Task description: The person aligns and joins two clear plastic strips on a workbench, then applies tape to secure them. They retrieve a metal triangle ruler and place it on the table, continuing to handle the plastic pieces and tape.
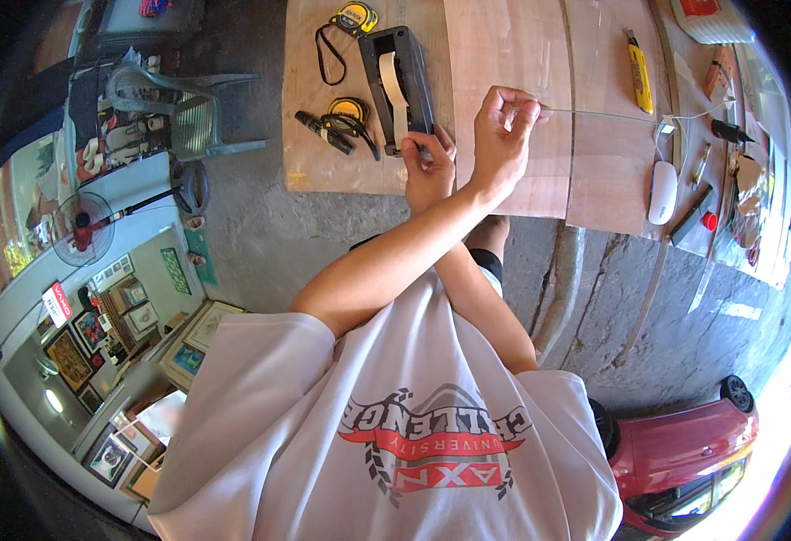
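Observation:
My forearms cross, so my left hand [503,131] is on the right and my right hand [429,171] is left of it. Between thumb and forefinger, my left hand pinches the end of a thin pale strand [603,114] stretching right across the table. My right hand's fingers close at the near end of a black tape dispenser [413,86], on the cream masking tape [393,95]; the tape's end is hidden by the fingers. Left of the dispenser lie two yellow-and-black tape measures [356,18] [348,110] and a black tool with a strap [323,132].
On the wooden table [512,194], a yellow utility knife [639,72], a white computer mouse [662,192] and small tools lie to the right. A plastic chair [192,117] and a fan [84,230] stand left. Behind me at right is a red car [684,451].

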Demonstrator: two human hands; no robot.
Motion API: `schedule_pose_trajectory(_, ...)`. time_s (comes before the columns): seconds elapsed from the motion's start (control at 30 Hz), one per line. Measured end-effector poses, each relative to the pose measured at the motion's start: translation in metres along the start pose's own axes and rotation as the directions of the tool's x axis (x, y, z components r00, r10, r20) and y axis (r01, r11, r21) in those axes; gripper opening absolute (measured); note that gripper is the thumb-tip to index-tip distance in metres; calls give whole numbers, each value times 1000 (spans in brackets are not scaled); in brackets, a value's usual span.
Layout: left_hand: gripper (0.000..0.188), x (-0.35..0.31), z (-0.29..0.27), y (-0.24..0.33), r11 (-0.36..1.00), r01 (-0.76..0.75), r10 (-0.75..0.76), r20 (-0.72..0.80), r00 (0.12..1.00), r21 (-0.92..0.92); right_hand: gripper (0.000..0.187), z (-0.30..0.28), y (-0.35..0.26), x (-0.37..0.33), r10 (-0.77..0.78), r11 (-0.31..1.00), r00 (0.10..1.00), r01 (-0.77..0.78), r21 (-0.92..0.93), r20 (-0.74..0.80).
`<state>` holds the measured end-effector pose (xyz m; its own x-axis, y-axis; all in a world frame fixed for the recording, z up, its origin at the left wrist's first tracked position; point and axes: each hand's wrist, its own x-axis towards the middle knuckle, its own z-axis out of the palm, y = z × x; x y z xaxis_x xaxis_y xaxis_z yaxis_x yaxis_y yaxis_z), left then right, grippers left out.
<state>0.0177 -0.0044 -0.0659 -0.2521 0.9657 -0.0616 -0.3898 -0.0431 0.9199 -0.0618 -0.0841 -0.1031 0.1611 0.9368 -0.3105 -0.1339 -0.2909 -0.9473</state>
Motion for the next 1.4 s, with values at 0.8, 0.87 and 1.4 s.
schedule_pose_trajectory(0.8,12,-1,-3,2,999,36,-36,13,999,1,18,-89,25,-34,-165,941,965,216,-261,206)
schedule_pose_trajectory(0.87,13,-1,-4,2,998,54,-55,22,998,13,20,-120,4,-40,-201,815,960,274,-511,194)
schedule_pose_trajectory(1.4,39,-5,-14,7,996,92,-92,8,996,-11,31,-119,-131,58,-41,998,990,47,43,-136)
